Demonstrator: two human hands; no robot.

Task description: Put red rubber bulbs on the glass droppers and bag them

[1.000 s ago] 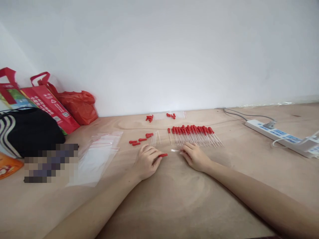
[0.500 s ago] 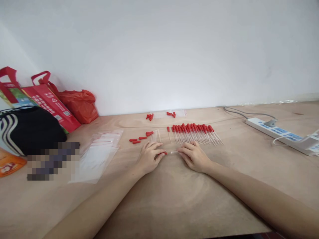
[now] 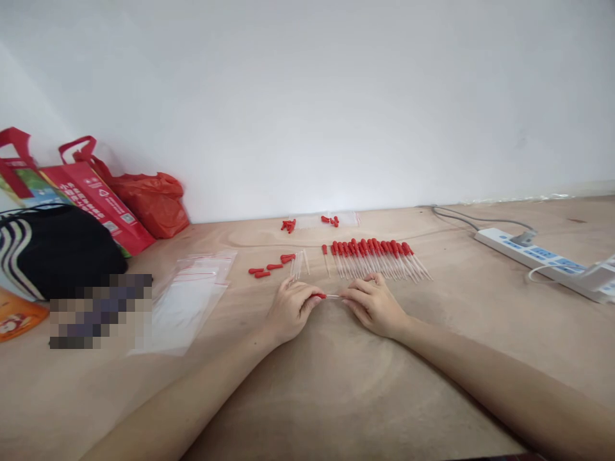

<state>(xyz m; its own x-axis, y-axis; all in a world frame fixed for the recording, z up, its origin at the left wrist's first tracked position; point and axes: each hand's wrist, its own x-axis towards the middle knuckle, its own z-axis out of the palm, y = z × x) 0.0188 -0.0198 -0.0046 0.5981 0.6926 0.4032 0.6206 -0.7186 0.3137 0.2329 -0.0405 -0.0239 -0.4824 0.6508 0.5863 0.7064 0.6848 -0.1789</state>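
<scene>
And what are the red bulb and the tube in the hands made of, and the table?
The red bulb looks like rubber: solid colour, little shine. The tube is smooth and see-through with pale glints, so glass or clear plastic; I can't tell which. The table seems wood, fairly dull, with curving grain.

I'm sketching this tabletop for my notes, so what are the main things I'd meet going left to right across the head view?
Black bag → clear plastic bags → left hand → red bulb at its fingertips → thin clear tube → right hand → white power strip.
</scene>
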